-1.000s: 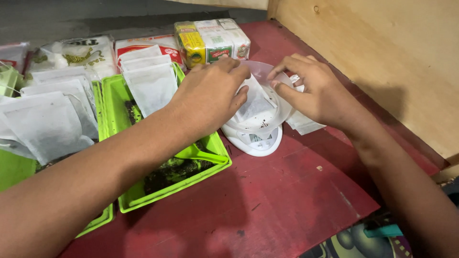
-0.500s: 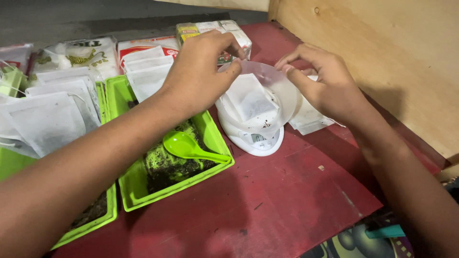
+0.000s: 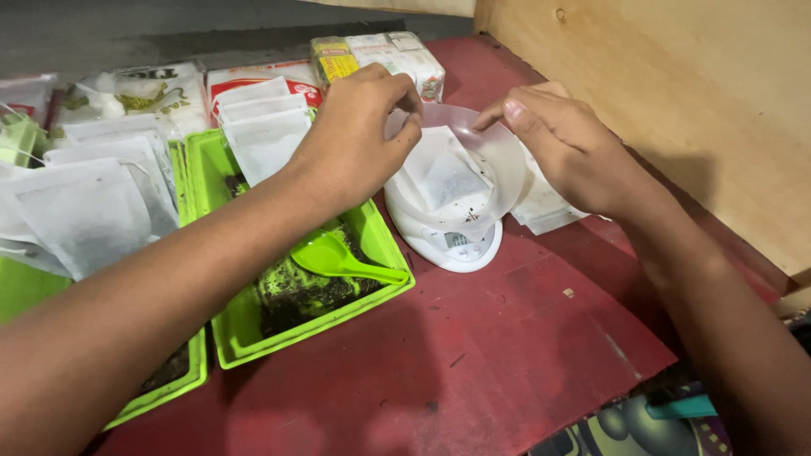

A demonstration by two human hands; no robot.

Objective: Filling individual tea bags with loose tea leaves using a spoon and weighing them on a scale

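A clear plastic bowl (image 3: 507, 165) sits on a small white scale (image 3: 452, 249) on the red table. A white paper sachet (image 3: 439, 177) with a little dark content lies inside the bowl. My left hand (image 3: 355, 143) reaches over the green tray and pinches the sachet's upper left corner at the bowl's rim. My right hand (image 3: 566, 143) comes in from the right, thumb and forefinger pinched on the bowl's far rim beside the sachet's top edge.
A green tray (image 3: 253, 338) holds dark loose leaves and a green scoop (image 3: 338, 257). Several empty white sachets (image 3: 84, 211) are stacked on the left, and more lie behind the scale (image 3: 545, 211). Packets and boxes (image 3: 380, 55) line the back. A wooden wall (image 3: 676, 101) stands on the right.
The sachet has gone from being held above the bowl to lying in it. My left arm has shifted back, uncovering the green scoop in the tray.
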